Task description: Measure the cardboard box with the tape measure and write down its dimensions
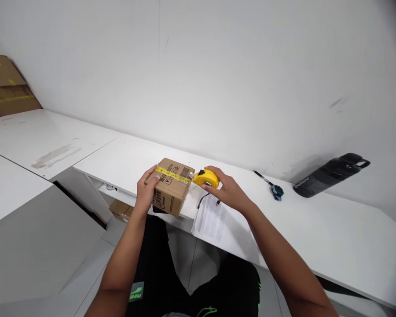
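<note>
A small cardboard box with dark printing sits tilted at the front edge of the white desk. My left hand is closed on its left side, with the thumb on top. My right hand grips a yellow tape measure by its case, close to the right edge of the box. A yellow strip runs across the box top toward the tape measure; I cannot tell whether it is packing tape or the blade. A dark wrist strap hangs below the case.
Written sheets of paper lie under my right hand, with a pen on them. Farther right are a dark bottle and a blue-black corded item by the wall. Larger cartons stand far left; another box is below the desk.
</note>
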